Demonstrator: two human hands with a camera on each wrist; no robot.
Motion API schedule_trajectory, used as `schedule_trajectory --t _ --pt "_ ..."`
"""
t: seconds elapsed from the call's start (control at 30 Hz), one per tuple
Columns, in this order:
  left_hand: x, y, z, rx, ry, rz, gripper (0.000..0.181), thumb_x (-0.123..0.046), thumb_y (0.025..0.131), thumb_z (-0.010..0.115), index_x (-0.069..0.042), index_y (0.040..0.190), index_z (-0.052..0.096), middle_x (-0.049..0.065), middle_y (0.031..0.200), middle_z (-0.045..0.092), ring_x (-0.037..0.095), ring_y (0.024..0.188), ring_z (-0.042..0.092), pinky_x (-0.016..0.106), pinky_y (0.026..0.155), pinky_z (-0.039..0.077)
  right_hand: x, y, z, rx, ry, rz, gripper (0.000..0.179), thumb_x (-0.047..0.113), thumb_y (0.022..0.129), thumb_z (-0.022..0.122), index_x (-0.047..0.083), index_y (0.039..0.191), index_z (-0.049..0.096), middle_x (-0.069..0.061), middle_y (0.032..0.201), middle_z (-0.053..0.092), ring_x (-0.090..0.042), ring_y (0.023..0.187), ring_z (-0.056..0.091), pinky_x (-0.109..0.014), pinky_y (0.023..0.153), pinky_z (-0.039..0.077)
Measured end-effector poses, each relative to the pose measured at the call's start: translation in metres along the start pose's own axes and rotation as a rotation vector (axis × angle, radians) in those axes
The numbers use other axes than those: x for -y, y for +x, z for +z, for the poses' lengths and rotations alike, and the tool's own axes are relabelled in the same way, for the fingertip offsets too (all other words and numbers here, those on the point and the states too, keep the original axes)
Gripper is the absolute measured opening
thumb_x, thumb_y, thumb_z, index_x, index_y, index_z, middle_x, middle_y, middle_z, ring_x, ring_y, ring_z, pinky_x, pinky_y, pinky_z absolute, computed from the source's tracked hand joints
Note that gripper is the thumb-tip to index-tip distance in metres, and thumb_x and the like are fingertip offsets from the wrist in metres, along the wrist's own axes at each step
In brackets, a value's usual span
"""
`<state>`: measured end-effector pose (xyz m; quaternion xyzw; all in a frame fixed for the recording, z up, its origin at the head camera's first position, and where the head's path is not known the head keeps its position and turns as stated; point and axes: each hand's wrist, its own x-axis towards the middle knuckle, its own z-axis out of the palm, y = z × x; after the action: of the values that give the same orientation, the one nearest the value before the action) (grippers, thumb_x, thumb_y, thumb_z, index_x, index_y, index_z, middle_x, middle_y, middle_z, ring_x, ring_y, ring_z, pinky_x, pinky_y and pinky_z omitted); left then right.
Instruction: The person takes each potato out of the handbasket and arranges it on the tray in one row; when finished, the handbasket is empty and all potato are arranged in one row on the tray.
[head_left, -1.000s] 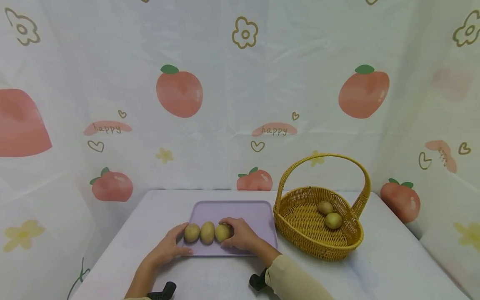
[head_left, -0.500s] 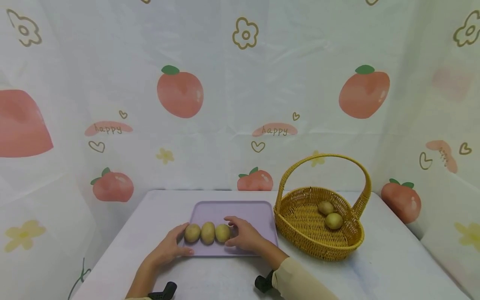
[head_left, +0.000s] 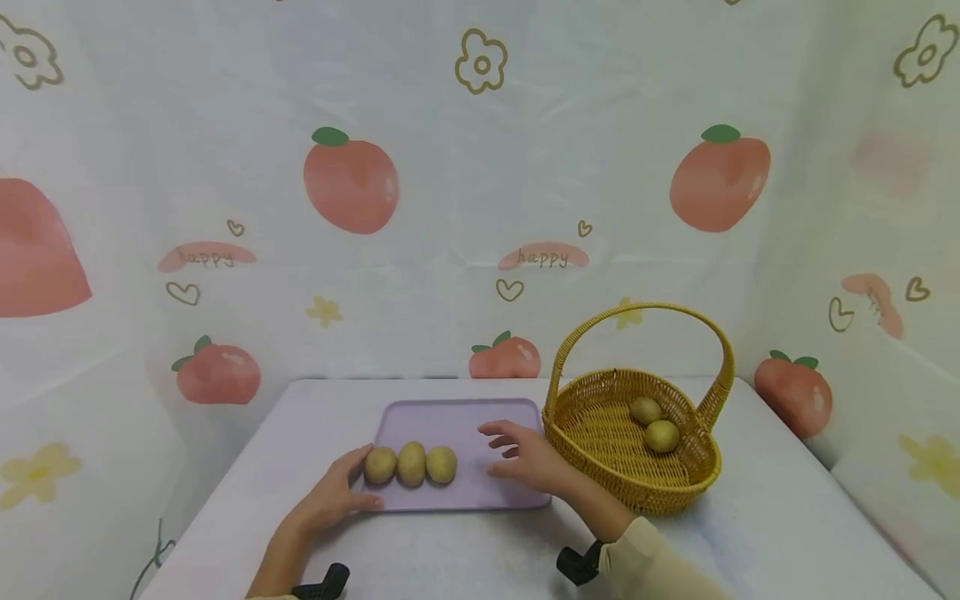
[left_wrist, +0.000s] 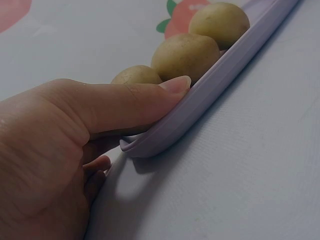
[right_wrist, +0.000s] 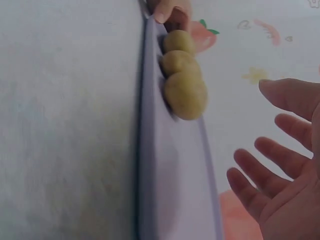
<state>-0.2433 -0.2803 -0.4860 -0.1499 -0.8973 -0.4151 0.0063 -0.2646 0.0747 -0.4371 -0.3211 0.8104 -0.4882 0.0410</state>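
Note:
Three potatoes lie in a row on the left part of a light purple tray [head_left: 495,492]: a left potato [head_left: 380,465], a middle potato [head_left: 412,464] and a right potato [head_left: 441,464]. My left hand [head_left: 330,493] grips the tray's near left corner, its thumb [left_wrist: 145,102] along the front rim and its other fingers round the left side, close to the left potato. My right hand [head_left: 528,457] hovers over the tray's right part with fingers spread, holding nothing. In the right wrist view, a gap separates its fingers [right_wrist: 265,170] from the right potato [right_wrist: 186,95].
A yellow wicker basket [head_left: 600,462] with a tall handle [head_left: 645,307] stands against the tray's right side. Inside it lie two potatoes [head_left: 662,436]. The white table [head_left: 300,425] backs onto a printed curtain [head_left: 450,167].
My right hand has let go of the right potato and drawn away to the right, toward the basket. The left hand stays at the tray's corner, and the potatoes keep their row.

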Motion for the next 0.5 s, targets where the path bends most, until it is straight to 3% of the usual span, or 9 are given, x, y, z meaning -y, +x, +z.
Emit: schedule_trajectory --t 0.27,0.5 --pt "0.0 0.0 -0.001 0.005 0.006 -0.012 0.097 -0.022 0.07 0.086 0.013 0.143 0.033 0.036 0.145 0.033 0.054 0.135 0.024 0.064 0.111 0.016 0.019 -0.016 -0.048 0.037 0.039 -0.062 0.036 0.006 0.088 0.07 -0.001 0.122 0.061 -0.014 0.113 0.066 -0.04 0.104 0.063 -0.041 0.089 0.054" --pt "0.0 0.0 -0.001 0.014 0.014 -0.029 0.098 -0.024 0.07 0.086 0.012 0.144 0.032 0.035 0.147 0.031 0.054 0.136 0.023 0.064 0.111 0.015 0.033 -0.022 -0.099 0.065 -0.074 -0.034 0.03 0.012 0.091 0.068 0.003 0.119 0.063 -0.01 0.11 0.068 -0.027 0.102 0.065 -0.032 0.085 0.054"
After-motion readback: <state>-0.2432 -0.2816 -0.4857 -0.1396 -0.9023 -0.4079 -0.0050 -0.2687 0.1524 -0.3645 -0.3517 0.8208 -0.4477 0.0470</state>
